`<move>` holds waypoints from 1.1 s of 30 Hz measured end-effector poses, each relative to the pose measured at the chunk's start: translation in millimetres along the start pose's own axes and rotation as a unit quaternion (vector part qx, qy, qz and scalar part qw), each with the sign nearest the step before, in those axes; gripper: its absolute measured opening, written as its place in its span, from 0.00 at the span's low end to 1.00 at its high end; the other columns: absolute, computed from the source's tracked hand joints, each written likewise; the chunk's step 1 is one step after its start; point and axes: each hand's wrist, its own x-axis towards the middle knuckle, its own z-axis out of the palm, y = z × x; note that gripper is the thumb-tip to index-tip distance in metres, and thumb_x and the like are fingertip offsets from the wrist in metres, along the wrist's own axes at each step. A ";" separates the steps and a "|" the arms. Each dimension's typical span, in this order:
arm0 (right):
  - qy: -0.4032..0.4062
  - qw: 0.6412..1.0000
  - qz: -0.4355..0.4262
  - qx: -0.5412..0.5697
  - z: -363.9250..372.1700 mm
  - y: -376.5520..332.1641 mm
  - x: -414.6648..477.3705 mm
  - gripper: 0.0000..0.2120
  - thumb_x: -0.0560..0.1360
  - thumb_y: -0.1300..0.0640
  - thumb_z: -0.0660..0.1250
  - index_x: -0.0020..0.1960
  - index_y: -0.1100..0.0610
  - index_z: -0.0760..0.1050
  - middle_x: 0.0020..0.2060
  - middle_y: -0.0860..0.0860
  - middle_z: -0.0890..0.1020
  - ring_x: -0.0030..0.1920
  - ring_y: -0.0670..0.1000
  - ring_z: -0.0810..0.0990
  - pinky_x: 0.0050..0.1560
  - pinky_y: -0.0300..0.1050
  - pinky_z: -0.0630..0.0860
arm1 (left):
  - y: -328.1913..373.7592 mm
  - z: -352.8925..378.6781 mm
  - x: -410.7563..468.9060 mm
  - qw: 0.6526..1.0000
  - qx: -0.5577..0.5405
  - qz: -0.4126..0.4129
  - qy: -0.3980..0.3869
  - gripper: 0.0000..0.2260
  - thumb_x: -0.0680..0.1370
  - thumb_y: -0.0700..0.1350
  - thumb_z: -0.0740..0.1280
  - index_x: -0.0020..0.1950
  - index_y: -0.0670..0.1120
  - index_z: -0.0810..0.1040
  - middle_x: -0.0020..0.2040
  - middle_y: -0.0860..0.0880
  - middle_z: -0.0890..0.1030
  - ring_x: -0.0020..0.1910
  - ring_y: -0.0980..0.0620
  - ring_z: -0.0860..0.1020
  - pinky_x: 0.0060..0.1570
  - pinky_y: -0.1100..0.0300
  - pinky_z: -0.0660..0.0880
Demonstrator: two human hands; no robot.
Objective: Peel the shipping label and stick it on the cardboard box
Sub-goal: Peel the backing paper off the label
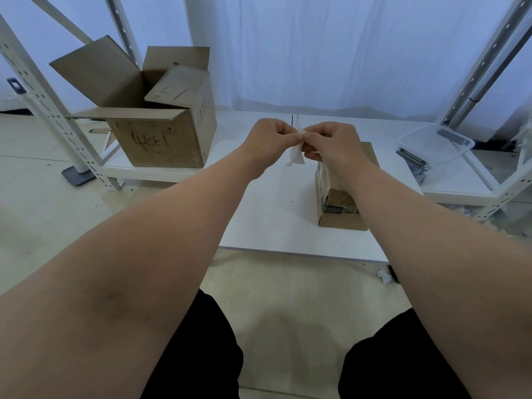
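A small white shipping label (pixel 296 155) hangs in the air above the low white table (pixel 267 214). My left hand (pixel 266 141) and my right hand (pixel 335 145) meet at its top edge, and both pinch it between thumb and fingers. A small closed cardboard box (pixel 341 208) with tape and a dark printed patch on its side stands on the table just below my right wrist, which hides part of its top.
A large open cardboard box (pixel 161 139) with handwriting stands on the low shelf at the left. White metal rack posts (pixel 49 110) rise on both sides. A clear plastic tray (pixel 437 145) and dark metal parts lie on the shelf at the right. My knees are below.
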 end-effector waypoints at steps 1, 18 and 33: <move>-0.003 1.000 0.000 0.002 0.2 -0.2 -0.2 0.06 0.75 0.62 0.66 0.48 0.63 0.80 0.42 0.57 0.83 0.42 0.51 0.82 0.47 0.41 0.80 | -0.2 0.7 0.3 1.000 -0.001 0.004 0.006 0.08 0.76 0.43 0.68 0.36 0.46 0.75 0.34 0.52 0.74 0.32 0.58 0.69 0.25 0.77 0.65; -0.007 0.999 -0.002 0.032 -2.3 -3.5 -2.6 0.05 0.75 0.59 0.68 0.45 0.60 0.81 0.38 0.54 0.83 0.39 0.48 0.81 0.45 0.38 0.80 | -2.4 1.5 3.1 0.995 0.053 0.081 0.038 0.03 0.75 0.43 0.67 0.42 0.45 0.76 0.42 0.42 0.83 0.37 0.52 0.76 0.42 0.60 0.73; 0.014 0.999 -0.020 -0.021 1.4 -3.5 0.6 0.07 0.75 0.62 0.64 0.46 0.63 0.80 0.40 0.54 0.83 0.43 0.49 0.82 0.48 0.42 0.80 | -0.7 6.1 3.7 0.999 0.001 0.037 0.030 0.04 0.76 0.43 0.67 0.47 0.44 0.74 0.41 0.49 0.78 0.39 0.56 0.75 0.39 0.69 0.71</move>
